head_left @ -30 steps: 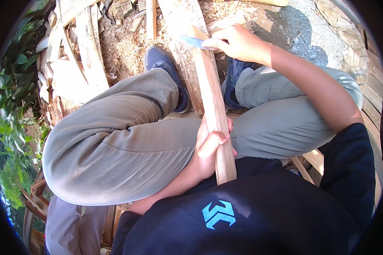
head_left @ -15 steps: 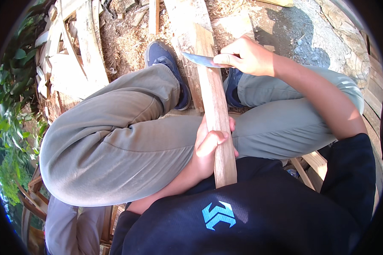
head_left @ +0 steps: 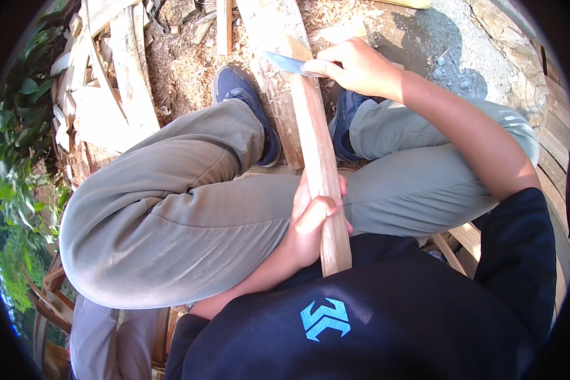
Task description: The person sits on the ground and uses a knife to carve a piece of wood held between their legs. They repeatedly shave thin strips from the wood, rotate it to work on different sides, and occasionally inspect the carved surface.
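My left hand (head_left: 311,212) is wrapped round the lower part of a long wooden stick (head_left: 320,152). The stick's near end rests against my black shirt, and its far end points away between my feet. My right hand (head_left: 354,68) grips a knife (head_left: 285,63), its handle hidden in the fist. The knife's blade lies across the stick near the far end and points left. A wide wooden plank (head_left: 274,95) lies on the ground beneath the stick's far end.
Split wood pieces (head_left: 130,76) are piled at the far left, beside green plants (head_left: 25,152). Wood shavings (head_left: 183,69) cover the ground ahead. My blue shoes (head_left: 244,95) flank the plank. Another person's grey trousers (head_left: 111,335) show at the lower left.
My right hand has moved the knife away from me along the stick, slightly to the left. The left hand keeps its hold in nearly the same place.
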`<state>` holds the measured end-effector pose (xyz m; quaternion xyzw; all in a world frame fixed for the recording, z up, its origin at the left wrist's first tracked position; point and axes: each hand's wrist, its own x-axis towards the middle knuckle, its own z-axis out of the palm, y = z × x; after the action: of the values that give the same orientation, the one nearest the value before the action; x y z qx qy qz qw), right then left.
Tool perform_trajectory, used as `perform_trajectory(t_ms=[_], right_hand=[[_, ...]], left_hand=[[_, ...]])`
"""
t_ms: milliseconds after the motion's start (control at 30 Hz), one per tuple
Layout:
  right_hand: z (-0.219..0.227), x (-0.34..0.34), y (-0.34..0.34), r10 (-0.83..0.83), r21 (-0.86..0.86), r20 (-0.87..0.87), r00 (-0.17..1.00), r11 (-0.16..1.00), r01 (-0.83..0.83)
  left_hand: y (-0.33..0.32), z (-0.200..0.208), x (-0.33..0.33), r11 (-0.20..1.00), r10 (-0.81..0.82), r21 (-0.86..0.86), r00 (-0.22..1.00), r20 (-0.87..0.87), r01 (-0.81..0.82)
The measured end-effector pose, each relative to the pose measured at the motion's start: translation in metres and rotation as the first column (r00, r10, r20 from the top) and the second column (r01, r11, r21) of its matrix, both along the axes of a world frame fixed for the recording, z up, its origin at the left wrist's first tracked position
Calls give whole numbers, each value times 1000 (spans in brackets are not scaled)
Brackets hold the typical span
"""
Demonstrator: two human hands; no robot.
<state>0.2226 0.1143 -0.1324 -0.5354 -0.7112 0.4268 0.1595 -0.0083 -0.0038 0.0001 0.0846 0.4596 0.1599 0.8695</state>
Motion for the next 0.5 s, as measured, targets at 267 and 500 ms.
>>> perform_trajectory(t_ms=[267,500], right_hand=[[0,0,-3,-24,-111,-110,994,994,12],[12,18,22,183,21,73,980,982,-185]], left_hand=[[-1,2,-2,1000,-13,-22,1000,-7,12],[0,0,-3,999,-14,-37,1000,14,14]])
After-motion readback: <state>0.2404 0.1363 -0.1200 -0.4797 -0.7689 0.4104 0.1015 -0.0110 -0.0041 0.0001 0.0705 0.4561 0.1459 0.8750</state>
